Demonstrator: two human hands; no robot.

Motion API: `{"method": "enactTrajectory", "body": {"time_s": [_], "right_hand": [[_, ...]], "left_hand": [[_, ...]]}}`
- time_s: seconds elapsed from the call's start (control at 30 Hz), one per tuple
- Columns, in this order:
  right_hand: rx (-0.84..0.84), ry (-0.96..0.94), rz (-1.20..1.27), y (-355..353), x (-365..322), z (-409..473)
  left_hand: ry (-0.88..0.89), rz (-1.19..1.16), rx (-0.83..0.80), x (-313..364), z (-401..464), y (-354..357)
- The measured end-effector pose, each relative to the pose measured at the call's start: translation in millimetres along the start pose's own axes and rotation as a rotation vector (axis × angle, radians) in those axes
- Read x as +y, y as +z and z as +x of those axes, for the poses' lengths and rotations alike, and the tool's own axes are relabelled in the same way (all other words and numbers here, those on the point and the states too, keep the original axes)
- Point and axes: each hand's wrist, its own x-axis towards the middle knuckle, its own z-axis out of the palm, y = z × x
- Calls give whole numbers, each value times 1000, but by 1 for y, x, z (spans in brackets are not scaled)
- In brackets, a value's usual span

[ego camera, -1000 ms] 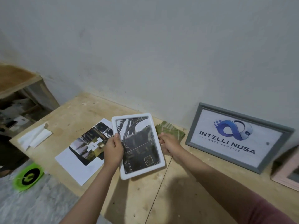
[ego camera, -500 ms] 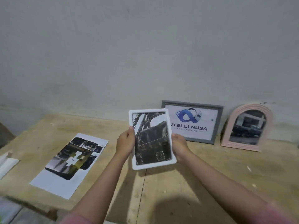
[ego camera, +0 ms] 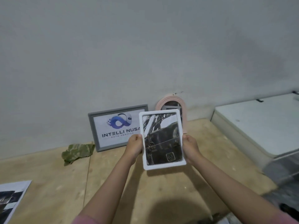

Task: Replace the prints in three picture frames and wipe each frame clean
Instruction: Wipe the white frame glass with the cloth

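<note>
I hold a white rectangular picture frame [ego camera: 162,139] with a dark black-and-white print upright above the wooden table [ego camera: 113,178]. My left hand [ego camera: 134,147] grips its left edge and my right hand [ego camera: 190,149] grips its right edge. Behind it a grey frame [ego camera: 113,126] with a blue logo print leans on the wall. A pink arched frame [ego camera: 173,102] also leans there, mostly hidden by the white frame. A green patterned cloth [ego camera: 77,151] lies crumpled left of the grey frame.
A sheet of paper with dark printed pictures [ego camera: 11,199] lies at the table's left front edge. A white box-like unit [ego camera: 258,123] stands to the right of the table, close to the wall.
The view has swung to the right. The white frame, still held in both hands, now sits in front of the pink arched frame instead of left of the grey one.
</note>
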Motion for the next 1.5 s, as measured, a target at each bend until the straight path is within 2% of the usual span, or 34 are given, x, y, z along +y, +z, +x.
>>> {"method": "enactTrajectory", "body": {"time_s": [0.3, 0.43, 0.6, 0.83, 1.17, 1.5], "right_hand": [[191, -40, -84, -169, 25, 108], [215, -74, -152, -215, 22, 145], [264, -75, -120, -240, 21, 187], [322, -175, -117, -231, 32, 221], [273, 21, -163, -224, 76, 230], [242, 37, -194, -208, 83, 217]], "left_hand": [[11, 130, -195, 42, 46, 193], [10, 148, -212, 56, 75, 251], [74, 154, -205, 73, 117, 294], [165, 205, -152, 72, 172, 319], [152, 282, -241, 40, 187, 328], [105, 369, -194, 24, 186, 316]]}}
